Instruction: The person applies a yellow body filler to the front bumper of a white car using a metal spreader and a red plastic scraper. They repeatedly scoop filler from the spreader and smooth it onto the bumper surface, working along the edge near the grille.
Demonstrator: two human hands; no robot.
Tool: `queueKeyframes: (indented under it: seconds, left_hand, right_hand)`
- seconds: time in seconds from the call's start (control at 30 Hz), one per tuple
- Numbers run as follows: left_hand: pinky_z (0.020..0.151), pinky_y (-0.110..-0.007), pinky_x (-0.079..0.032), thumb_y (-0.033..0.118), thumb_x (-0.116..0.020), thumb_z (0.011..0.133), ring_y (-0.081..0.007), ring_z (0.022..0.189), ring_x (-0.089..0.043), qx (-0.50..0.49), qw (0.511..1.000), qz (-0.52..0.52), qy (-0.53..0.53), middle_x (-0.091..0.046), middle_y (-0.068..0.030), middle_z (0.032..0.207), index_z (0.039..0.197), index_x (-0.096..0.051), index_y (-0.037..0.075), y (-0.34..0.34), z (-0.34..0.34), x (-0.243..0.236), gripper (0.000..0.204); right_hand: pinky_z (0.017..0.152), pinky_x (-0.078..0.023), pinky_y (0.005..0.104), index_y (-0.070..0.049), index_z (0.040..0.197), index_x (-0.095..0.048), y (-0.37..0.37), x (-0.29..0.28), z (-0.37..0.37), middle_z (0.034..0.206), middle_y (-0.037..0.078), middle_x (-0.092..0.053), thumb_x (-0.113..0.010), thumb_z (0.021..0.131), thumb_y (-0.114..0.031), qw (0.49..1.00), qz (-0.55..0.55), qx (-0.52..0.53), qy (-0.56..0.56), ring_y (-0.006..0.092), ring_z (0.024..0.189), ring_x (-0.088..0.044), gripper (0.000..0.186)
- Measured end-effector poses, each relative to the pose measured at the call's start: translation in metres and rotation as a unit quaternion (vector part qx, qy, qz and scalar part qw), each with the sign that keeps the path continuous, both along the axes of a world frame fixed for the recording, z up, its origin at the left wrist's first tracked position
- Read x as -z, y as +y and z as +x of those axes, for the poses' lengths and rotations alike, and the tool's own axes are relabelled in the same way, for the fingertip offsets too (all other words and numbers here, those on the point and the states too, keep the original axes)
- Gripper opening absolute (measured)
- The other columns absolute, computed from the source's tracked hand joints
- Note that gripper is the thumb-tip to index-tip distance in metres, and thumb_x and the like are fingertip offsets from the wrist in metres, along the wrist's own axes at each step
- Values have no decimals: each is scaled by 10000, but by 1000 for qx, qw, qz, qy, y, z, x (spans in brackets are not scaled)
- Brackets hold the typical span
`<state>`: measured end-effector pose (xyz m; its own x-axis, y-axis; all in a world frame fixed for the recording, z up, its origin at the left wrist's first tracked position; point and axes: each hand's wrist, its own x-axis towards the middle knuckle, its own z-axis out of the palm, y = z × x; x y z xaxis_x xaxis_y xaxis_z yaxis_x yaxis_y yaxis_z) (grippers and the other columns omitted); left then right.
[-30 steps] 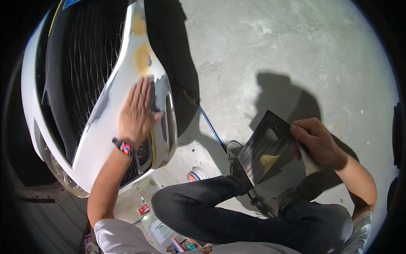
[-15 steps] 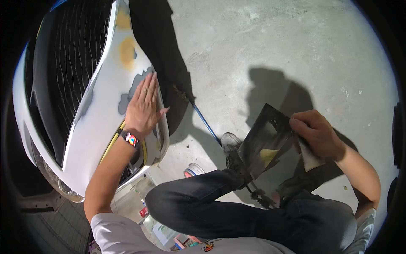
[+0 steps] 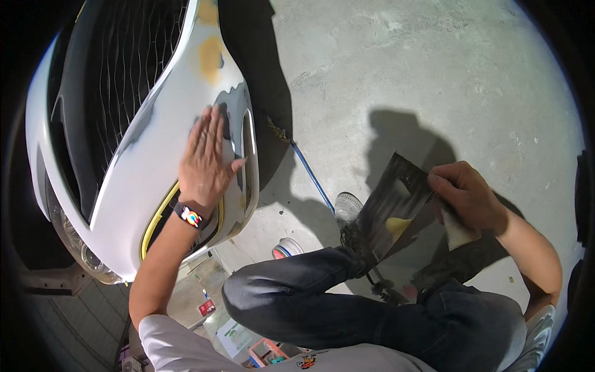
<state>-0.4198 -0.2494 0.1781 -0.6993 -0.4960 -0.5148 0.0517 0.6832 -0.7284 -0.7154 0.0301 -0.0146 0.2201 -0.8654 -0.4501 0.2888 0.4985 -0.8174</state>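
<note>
My left hand (image 3: 207, 161) lies flat with fingers stretched on the white car bumper (image 3: 124, 217), just below a grey patch (image 3: 224, 104). Two mustard-coloured patches (image 3: 209, 59) mark the bumper higher up, and yellow tape (image 3: 149, 230) rims an opening beside my wrist. My right hand (image 3: 463, 197) grips a dark, flat board (image 3: 387, 192) with a blob of pale yellow paste (image 3: 396, 228) on it. A pale wedge-shaped piece (image 3: 460, 232), perhaps a spreader, is in that same hand, largely hidden by it.
Behind the board, a blue hose (image 3: 310, 173) crosses the concrete floor (image 3: 434, 56) to my foot (image 3: 347, 208). A round tin (image 3: 287, 248) stands near my bent knee (image 3: 260, 285). An orange tray of small items (image 3: 266, 350) sits at the lower edge.
My left hand slid right toward the bumper's outer edge, then back left and slightly down along the panel. My right hand keeps hold of the board. The view has shifted a little.
</note>
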Motion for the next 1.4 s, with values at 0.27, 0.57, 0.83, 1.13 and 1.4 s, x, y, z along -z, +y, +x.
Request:
queueKeyframes:
  seconds: [0.27, 0.57, 0.83, 1.13, 1.4]
  left_hand:
    - [1329, -367, -86, 698, -501, 916, -159, 1585, -142, -69, 992, 10, -104, -222, 2, 1709, 1622, -298, 143, 11, -7, -63, 921]
    - [1329, -337, -58, 729, -500, 922, -133, 1583, -128, -14, 979, 30, -202, -204, 15, 1712, 1631, -263, 157, -24, -40, -39, 941]
    - [1327, -336, -61, 732, -534, 908, -136, 1583, -132, -55, 978, 42, -199, -201, -7, 1713, 1632, -249, 119, -3, -31, -67, 991]
    - [1309, -386, -65, 728, -531, 902, -269, 1602, -84, -76, 986, 40, -141, -149, -147, 1719, 1609, -233, -31, 6, -20, -1, 1080]
    - [1306, -389, -58, 720, -370, 978, -263, 1599, -99, 11, 989, 32, -142, -182, -157, 1711, 1608, -226, -41, -37, -61, 34, 998]
  right_hand:
    - [594, -424, 353, 52, 771, -615, 3, -4, 3, 609, 71, -539, -541, 1013, -234, 1000, 11, 7, 28, 113, 597, -471, 382]
    - [614, -446, 367, 56, 787, -624, -2, -9, 6, 620, 98, -561, -513, 1027, -228, 998, -32, -19, 41, 122, 597, -495, 388]
    - [628, -460, 362, 63, 806, -636, 1, -2, 7, 620, 102, -565, -512, 1027, -237, 998, -7, -26, 57, 129, 595, -507, 393]
    - [618, -437, 386, 70, 782, -616, 24, -6, -3, 616, 122, -532, -529, 1020, -231, 999, 9, -3, 51, 137, 591, -461, 394]
    - [644, -447, 396, 64, 812, -604, 29, -10, 2, 648, 151, -549, -533, 1027, -227, 997, -53, 23, 56, 165, 620, -489, 369]
